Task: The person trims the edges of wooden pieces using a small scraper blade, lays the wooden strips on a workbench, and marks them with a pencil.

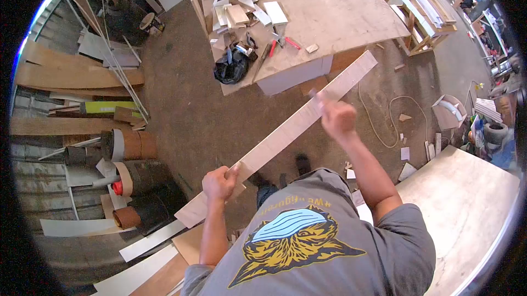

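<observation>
A long, pale wooden strip (291, 130) runs diagonally in front of my body, its far end up and to the right. My left hand (220, 183) is closed around the strip near its lower end, with the thumb on top. A small pale wooden edge shows just beside that hand. Over the strip's upper half is my right hand (338, 118), closed in a fist. Something small and blurred pokes out from its fingers above the strip; its kind cannot be made out.
Ahead stands a large worktable (340, 16) with wood offcuts (237, 15), a black bag (233, 66) and red-handled tools (292, 43). Rolls (132, 145) and boards (82, 126) line the left. A cord (393, 126) lies on the floor; a plywood panel (455, 203) is at right.
</observation>
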`<state>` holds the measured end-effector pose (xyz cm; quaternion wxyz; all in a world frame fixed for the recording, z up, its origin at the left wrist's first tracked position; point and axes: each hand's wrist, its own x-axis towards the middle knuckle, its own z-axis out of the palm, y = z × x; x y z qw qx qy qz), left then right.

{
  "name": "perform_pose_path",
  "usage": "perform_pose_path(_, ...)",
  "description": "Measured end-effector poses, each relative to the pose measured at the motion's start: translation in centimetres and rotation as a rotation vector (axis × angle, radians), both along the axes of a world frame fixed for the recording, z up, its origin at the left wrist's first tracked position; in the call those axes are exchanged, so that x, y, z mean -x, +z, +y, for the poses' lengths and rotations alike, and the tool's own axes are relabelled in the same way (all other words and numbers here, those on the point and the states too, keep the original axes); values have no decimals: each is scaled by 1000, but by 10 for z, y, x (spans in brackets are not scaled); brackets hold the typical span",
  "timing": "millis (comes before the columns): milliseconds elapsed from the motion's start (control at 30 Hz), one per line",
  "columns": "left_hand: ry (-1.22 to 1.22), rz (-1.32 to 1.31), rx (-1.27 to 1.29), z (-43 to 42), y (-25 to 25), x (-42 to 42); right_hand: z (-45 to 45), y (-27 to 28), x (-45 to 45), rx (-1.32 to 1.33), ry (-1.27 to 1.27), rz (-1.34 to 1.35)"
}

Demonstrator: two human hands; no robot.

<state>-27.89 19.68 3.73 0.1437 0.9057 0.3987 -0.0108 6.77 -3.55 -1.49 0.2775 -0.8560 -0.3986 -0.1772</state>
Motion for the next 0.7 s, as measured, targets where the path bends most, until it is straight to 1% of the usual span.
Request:
perform_pose_path(100, -28, -28, -81, -1, 5, -1, 4, 0, -8, -86, 54, -1)
perform_pose_path(133, -40, -55, -124, 2, 2, 3, 4, -3, 0, -76, 169, 26)
perform_pose_path(233, -53, -66, -216, 6, 8, 7, -2, -11, -30, -36, 42, -92)
perform_pose_path(267, -50, -57, -238, 7, 9, 9, -4, -16, -45, -13, -101, 45)
perform_pose_path(367, -115, -172, -278, 14, 7, 11, 2, -5, -45, -53, -98, 35)
perform_pose_path(400, -97, -167, -285, 17, 7, 11, 5, -4, -37, -125, 44, 18)
perform_pose_path(500, -80, -159, -295, 23, 10, 17, 0, 8, -45, -11, 3, 1)
perform_pose_path(533, -91, -172, -296, 23, 12, 16, 1, 0, -58, -24, -120, 72)
perform_pose_path(633, -93, -180, -296, 28, 3, 22, 6, -1, -49, -72, -31, 2)
perform_pose_path(667, -88, -180, -299, 33, -1, 24, 12, 1, -39, -225, 150, -32)
perform_pose_path(700, -79, -181, -277, 34, 1, 26, 10, 4, -40, -172, 105, -24)
